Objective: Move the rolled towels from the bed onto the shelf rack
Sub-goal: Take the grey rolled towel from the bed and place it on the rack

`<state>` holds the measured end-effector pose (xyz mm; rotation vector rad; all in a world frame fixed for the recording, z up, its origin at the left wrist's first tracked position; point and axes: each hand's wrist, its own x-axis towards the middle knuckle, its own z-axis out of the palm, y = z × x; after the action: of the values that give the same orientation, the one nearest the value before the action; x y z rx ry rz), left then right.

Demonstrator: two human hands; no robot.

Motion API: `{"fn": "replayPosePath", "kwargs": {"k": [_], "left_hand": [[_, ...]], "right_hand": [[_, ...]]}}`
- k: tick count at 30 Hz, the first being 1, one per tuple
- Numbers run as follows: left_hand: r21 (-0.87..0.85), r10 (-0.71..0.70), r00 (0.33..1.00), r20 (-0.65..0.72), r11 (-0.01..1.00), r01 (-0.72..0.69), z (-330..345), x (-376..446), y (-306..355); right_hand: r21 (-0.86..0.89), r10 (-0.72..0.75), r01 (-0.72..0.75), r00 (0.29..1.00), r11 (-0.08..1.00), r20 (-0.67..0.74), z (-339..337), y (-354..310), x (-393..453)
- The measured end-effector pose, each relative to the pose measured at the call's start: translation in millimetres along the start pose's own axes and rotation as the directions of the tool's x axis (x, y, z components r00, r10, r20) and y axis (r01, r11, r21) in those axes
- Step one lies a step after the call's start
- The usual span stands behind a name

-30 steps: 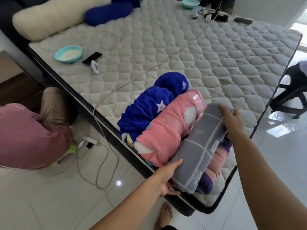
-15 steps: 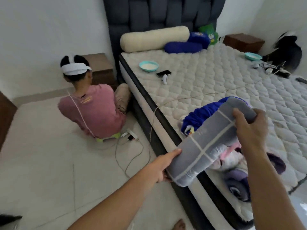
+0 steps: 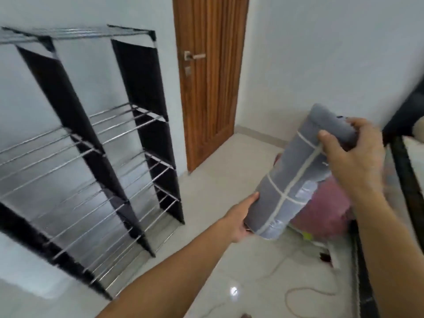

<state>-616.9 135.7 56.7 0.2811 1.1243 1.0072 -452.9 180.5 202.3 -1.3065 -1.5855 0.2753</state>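
the rolled grey towel (image 3: pixel 298 175), marked with pale grid lines, is in the air over the floor, tilted so that its upper end points up and to the right and its lower end down and to the left. the left hand (image 3: pixel 243 219) cups the lower end from beneath, palm against the roll and fingers wrapped under it where they cannot be seen. the right hand (image 3: pixel 353 154) clamps the upper end, thumb pressed across the near face of the roll and the fingers curled over the top. both hands are closed on the towel, and it touches nothing else. behind and below it, partly hidden, sits a pink shape (image 3: pixel 325 212) low on the floor, too blurred to make out further. a pale cable (image 3: pixel 305 292) loops over the glossy tiled floor (image 3: pixel 218 260) near the bottom right. the shelf rack (image 3: pixel 96 143) stands to the left against the white wall, well apart from the towel: black side panels, thin metal rods forming tiers in two columns, with nothing visible on the rods. between rack and towel, farther back, is a closed wooden door (image 3: pixel 211 83) with a metal lever handle (image 3: pixel 195 56). at the far right edge a dark frame (image 3: pixel 406 161) runs down the picture, smeared by motion blur.
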Motion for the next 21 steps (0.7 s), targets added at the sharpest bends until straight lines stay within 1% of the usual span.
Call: {"fn": "replayPosePath", "kwargs": {"k": [2, 4, 6, 8, 10, 11, 13, 15, 17, 19, 21], "left_hand": [[-0.134, 0.065, 0.992, -0.108, 0.988, -0.08, -36, 10, 26], [-0.22, 0.138, 0.972, -0.188, 0.959, -0.178, -67, 20, 51], [-0.266, 0.209, 0.936, -0.282, 0.92, -0.286, -88, 29, 74], [-0.272, 0.268, 0.88, -0.392, 0.881, -0.388, -103, 38, 100], [-0.275, 0.298, 0.828, -0.475, 0.844, -0.461, -113, 44, 125], [-0.281, 0.316, 0.802, -0.508, 0.819, -0.5, -117, 48, 137], [-0.32, 0.303, 0.77, -0.562, 0.779, -0.54, -130, 57, 160], [-0.357, 0.282, 0.758, -0.588, 0.75, -0.556, -141, 64, 181], [-0.359, 0.257, 0.732, -0.631, 0.74, -0.569, -150, 69, 201], [-0.394, 0.25, 0.723, -0.644, 0.701, -0.594, -159, 74, 220], [-0.397, 0.244, 0.713, -0.657, 0.693, -0.602, -170, 78, 238]], "right_hand": [[0.081, -0.122, 0.113, 0.986, 0.99, 0.11, 56, -30, 17], [0.16, -0.273, 0.244, 0.942, 0.956, 0.195, 110, -58, 31], [0.247, -0.397, 0.335, 0.876, 0.909, 0.275, 158, -83, 43], [0.316, -0.493, 0.396, 0.799, 0.862, 0.344, 201, -103, 57], [0.382, -0.575, 0.443, 0.722, 0.811, 0.385, 236, -120, 72], [0.419, -0.612, 0.458, 0.684, 0.784, 0.397, 251, -128, 81], [0.474, -0.655, 0.465, 0.632, 0.748, 0.414, 277, -146, 97], [0.517, -0.694, 0.474, 0.582, 0.713, 0.423, 302, -162, 111], [0.56, -0.735, 0.486, 0.535, 0.67, 0.416, 329, -177, 123], [0.587, -0.758, 0.489, 0.509, 0.645, 0.408, 360, -191, 135], [0.596, -0.77, 0.498, 0.499, 0.63, 0.397, 390, -205, 144]]}}
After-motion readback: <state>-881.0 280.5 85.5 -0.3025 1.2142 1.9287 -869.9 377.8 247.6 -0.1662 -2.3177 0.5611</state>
